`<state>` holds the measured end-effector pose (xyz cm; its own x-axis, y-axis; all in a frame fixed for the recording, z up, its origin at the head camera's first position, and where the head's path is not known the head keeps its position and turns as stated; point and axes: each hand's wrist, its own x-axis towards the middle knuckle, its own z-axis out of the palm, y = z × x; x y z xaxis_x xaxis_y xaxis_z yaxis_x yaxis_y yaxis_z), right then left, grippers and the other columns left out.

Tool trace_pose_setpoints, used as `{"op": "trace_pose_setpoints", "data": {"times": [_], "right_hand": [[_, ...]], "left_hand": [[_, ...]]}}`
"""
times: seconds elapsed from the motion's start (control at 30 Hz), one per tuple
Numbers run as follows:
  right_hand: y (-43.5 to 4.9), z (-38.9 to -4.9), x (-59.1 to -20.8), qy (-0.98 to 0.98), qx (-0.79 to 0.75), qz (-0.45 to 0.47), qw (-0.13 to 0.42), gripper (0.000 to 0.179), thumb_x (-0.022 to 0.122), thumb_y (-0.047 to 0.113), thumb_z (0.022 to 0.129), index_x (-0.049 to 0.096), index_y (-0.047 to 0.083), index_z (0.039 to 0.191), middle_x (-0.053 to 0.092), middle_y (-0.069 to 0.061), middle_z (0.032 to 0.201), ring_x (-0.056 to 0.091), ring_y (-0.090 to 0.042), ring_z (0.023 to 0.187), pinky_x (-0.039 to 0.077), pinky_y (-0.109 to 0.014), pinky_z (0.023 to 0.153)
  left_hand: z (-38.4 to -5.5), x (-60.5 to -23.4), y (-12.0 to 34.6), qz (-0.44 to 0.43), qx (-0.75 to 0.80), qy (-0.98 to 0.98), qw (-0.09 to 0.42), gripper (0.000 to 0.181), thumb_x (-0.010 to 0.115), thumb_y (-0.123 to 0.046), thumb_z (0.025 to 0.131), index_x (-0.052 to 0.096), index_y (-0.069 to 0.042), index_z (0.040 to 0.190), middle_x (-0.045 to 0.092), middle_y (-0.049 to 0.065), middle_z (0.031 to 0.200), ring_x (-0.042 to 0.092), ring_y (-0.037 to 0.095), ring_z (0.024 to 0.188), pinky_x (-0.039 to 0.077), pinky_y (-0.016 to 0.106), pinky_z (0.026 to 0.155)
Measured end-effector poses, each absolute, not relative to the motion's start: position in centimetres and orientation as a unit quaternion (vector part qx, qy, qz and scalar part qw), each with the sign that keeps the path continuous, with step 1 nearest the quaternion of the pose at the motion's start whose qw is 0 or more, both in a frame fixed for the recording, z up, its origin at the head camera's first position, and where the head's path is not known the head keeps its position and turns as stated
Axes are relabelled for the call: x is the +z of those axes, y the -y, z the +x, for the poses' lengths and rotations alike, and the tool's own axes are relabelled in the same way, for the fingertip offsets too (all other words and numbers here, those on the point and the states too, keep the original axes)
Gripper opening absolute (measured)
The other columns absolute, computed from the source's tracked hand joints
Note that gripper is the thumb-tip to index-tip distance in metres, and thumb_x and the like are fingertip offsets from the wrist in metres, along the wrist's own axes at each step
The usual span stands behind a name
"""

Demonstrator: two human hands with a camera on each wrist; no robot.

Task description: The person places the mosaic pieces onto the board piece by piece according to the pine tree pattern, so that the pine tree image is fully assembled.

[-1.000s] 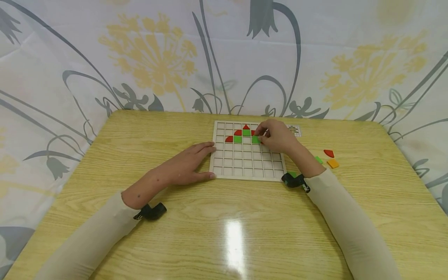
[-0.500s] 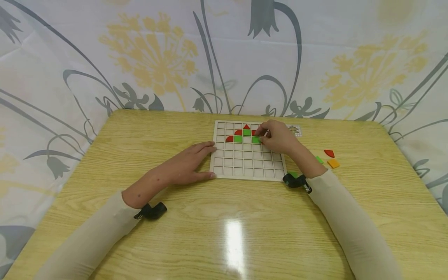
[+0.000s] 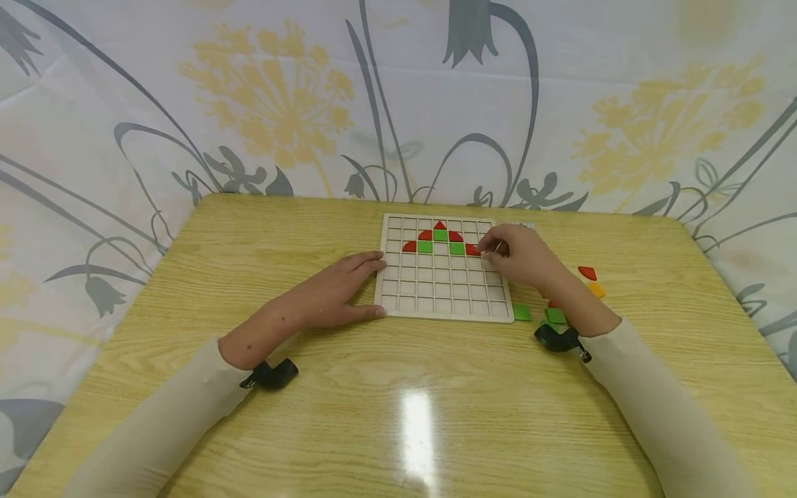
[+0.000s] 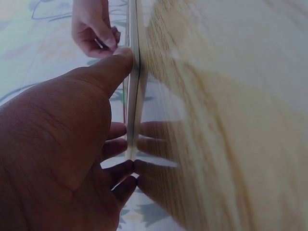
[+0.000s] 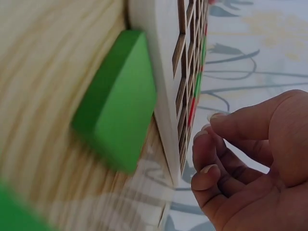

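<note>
A pale grid board lies on the table with red and green pieces set in its upper cells. A red triangle tops a green square, with curved red pieces and more green squares stepping down on both sides. My left hand rests along the board's left edge, its fingers fairly straight and thumb at the lower corner. At the board's right side is my right hand, fingers loosely bent, fingertips by the rightmost red piece. The right wrist view shows nothing between thumb and fingers.
Beside the board's lower right corner lies a green square, near another green piece. Farther right are a red quarter-round and an orange piece, partly behind the right forearm. A small printed card is mostly hidden behind the right hand.
My right hand has moved right and slightly nearer, from the right-hand green square to the rightmost red piece, uncovering the red pieces on that side. My left hand stays put.
</note>
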<state>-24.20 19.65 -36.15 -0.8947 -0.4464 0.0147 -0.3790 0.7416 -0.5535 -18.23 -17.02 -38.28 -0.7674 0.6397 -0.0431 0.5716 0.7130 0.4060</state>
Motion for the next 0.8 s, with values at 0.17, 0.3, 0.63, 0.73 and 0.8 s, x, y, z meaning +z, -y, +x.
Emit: {"op": "trace_pose_setpoints", "data": {"times": [0.17, 0.3, 0.63, 0.73, 0.8], "right_hand": [[-21.4, -23.0, -35.9, -0.933, -0.281, -0.223, 0.040, 0.016, 0.062, 0.004, 0.103, 0.076, 0.002, 0.111, 0.071, -0.014, 0.104, 0.064, -0.026, 0.085, 0.052, -0.040, 0.075], [-22.7, -22.2, -35.8, -0.933, -0.281, -0.221, 0.030, 0.015, 0.064, 0.004, 0.103, 0.076, 0.002, 0.111, 0.072, -0.014, 0.104, 0.065, -0.025, 0.084, 0.052, -0.039, 0.072], [-25.5, -20.7, -35.8, -0.941, -0.269, -0.205, 0.020, 0.015, 0.066, 0.004, 0.103, 0.077, 0.001, 0.113, 0.073, -0.014, 0.107, 0.066, -0.026, 0.088, 0.054, -0.039, 0.075], [-26.3, -20.4, -35.7, -0.943, -0.267, -0.200, 0.016, 0.016, 0.066, 0.004, 0.102, 0.077, 0.002, 0.113, 0.073, -0.015, 0.107, 0.065, -0.026, 0.088, 0.053, -0.037, 0.073], [-26.8, -20.2, -35.7, -0.945, -0.264, -0.193, 0.018, 0.018, 0.065, 0.003, 0.102, 0.077, 0.002, 0.115, 0.072, -0.015, 0.108, 0.065, -0.026, 0.089, 0.053, -0.035, 0.071]], "left_hand": [[-18.2, -38.2, 17.0, 0.327, 0.186, -0.922, 0.091, 0.085, 0.068, -0.053, 0.102, 0.034, -0.008, 0.166, 0.026, 0.010, 0.174, 0.026, 0.032, 0.160, 0.028, 0.050, 0.129], [-18.2, -38.2, 17.0, 0.328, 0.189, -0.921, 0.090, 0.085, 0.068, -0.053, 0.102, 0.034, -0.007, 0.166, 0.025, 0.011, 0.174, 0.026, 0.033, 0.160, 0.028, 0.050, 0.128], [-18.2, -38.3, 17.0, 0.329, 0.187, -0.921, 0.092, 0.086, 0.068, -0.052, 0.102, 0.033, -0.007, 0.167, 0.024, 0.011, 0.175, 0.024, 0.033, 0.161, 0.027, 0.051, 0.129], [-18.3, -38.3, 17.0, 0.329, 0.186, -0.921, 0.093, 0.085, 0.067, -0.052, 0.103, 0.033, -0.007, 0.167, 0.024, 0.011, 0.175, 0.024, 0.032, 0.161, 0.027, 0.050, 0.129], [-18.3, -38.3, 17.0, 0.329, 0.187, -0.921, 0.093, 0.085, 0.067, -0.052, 0.103, 0.033, -0.007, 0.166, 0.024, 0.011, 0.175, 0.024, 0.033, 0.161, 0.026, 0.050, 0.129]]}}
